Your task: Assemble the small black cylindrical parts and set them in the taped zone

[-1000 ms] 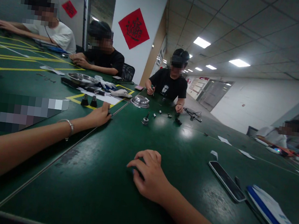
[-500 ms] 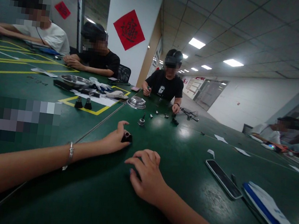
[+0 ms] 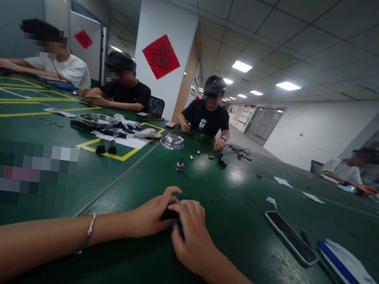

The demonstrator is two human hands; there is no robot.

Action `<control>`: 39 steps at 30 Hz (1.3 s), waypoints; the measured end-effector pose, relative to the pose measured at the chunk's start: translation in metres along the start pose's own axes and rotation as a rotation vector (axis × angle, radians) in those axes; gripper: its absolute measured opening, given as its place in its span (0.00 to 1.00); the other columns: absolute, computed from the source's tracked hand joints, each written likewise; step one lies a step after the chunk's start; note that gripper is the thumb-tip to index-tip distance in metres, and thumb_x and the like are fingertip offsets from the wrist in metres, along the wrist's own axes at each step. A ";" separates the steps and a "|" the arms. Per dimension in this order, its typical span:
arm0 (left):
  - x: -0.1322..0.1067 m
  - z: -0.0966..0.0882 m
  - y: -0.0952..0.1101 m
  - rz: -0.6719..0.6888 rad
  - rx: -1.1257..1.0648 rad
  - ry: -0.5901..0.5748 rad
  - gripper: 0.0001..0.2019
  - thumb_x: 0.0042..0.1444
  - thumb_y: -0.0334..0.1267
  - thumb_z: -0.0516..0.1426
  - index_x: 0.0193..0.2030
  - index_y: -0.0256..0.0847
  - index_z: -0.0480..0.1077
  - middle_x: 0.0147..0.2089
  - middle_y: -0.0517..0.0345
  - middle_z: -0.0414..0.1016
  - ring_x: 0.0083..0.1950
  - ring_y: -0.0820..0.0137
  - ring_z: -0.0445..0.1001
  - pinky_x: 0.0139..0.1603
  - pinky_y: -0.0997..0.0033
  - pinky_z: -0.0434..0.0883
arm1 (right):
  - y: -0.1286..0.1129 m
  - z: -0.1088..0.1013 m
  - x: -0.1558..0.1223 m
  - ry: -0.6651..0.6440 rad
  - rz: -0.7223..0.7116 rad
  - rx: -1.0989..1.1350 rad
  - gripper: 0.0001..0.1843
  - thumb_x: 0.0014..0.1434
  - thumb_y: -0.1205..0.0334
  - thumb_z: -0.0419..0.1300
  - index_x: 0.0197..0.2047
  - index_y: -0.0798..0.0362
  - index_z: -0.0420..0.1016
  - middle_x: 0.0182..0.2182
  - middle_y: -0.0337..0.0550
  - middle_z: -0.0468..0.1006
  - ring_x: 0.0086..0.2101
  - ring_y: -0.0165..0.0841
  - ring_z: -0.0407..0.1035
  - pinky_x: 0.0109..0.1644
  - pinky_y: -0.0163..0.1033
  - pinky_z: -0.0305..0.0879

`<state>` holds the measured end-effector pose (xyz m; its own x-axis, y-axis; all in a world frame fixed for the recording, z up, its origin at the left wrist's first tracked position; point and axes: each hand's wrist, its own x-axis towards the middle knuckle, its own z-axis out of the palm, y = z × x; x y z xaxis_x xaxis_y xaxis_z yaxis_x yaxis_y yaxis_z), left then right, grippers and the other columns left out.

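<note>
My left hand and my right hand meet on the green table just in front of me. Between their fingertips sits a small black part, mostly hidden. My left fingers curl round it, a bracelet on that wrist. My right fingers are bent over its other side; whatever is under that palm is hidden.
A phone and a blue-edged booklet lie to the right. Small metal parts, a steel bowl, two black cones and a tray sit farther off. Several seated people work around the table.
My left hand reached far out, picked up the small black part and drew it back to my right hand, which stayed on the table. The camera tilted slightly.
</note>
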<state>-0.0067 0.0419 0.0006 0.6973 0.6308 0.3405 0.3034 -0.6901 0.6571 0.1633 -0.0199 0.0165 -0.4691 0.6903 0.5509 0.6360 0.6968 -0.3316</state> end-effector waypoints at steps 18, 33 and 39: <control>0.010 -0.009 -0.013 -0.150 -0.455 0.115 0.23 0.61 0.57 0.42 0.56 0.45 0.47 0.55 0.47 0.62 0.57 0.61 0.61 0.58 0.51 0.58 | 0.001 -0.004 0.000 -0.271 -0.103 -0.092 0.21 0.60 0.64 0.55 0.56 0.44 0.62 0.59 0.40 0.61 0.58 0.38 0.50 0.58 0.48 0.43; 0.014 -0.015 0.000 -0.133 -0.209 0.207 0.11 0.59 0.40 0.48 0.47 0.41 0.59 0.46 0.52 0.67 0.50 0.64 0.67 0.51 0.60 0.66 | 0.003 -0.005 0.001 -0.246 -0.131 -0.075 0.13 0.58 0.63 0.59 0.47 0.49 0.67 0.47 0.40 0.72 0.54 0.36 0.56 0.58 0.46 0.44; 0.015 -0.014 -0.003 -0.148 -0.210 0.160 0.10 0.59 0.38 0.48 0.47 0.41 0.60 0.45 0.54 0.68 0.49 0.65 0.68 0.52 0.60 0.67 | 0.004 -0.006 0.001 -0.301 -0.205 -0.106 0.11 0.61 0.69 0.54 0.46 0.48 0.69 0.43 0.38 0.75 0.50 0.33 0.60 0.55 0.44 0.47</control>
<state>-0.0063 0.0577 0.0133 0.5395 0.7784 0.3210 0.2420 -0.5085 0.8264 0.1692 -0.0173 0.0200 -0.7422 0.5757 0.3431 0.5626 0.8134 -0.1479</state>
